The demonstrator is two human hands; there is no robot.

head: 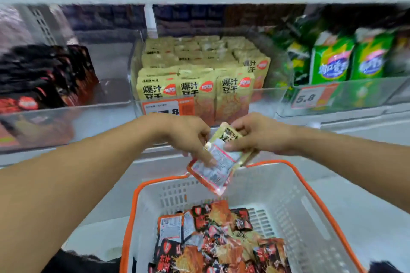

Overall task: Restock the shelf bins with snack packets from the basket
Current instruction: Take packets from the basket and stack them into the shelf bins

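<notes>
Two hands meet over the basket (295,184) in the head view, the only view we have, and between them we hold a small bunch of beige snack packets (218,162). Our left hand (188,133) pinches the lower packet, which hangs back-side out with its white printed label and orange edge showing, fingers on the face and thumb hidden behind. Our right hand (259,135) curls round the upper packets, whose beige front with dark lettering peeps out above the fingers. How many packets are in the bunch we cannot tell.

Straight ahead stands the clear middle bin (268,93), holding rows of upright beige tofu packets (195,86) that match ours; its price label (164,108) sits on the front wall. We judge this bin to be the target, and it looks nearly full, with the likeliest room at the front right.

To do the step well, we square the bunch first: turn the hanging packet so its front faces outward like the shelved ones, align the edges, then lift over the front wall and slide them in upright without toppling the front row.

To the left, a clear bin holds black and red packets (44,77); to the right, green bags (332,62) stand above a tag reading 5.8 (307,97). The basket, white with an orange rim, sits below our hands and holds many more packets (221,239), mostly black and red, which we judge belong in the left bin.
</notes>
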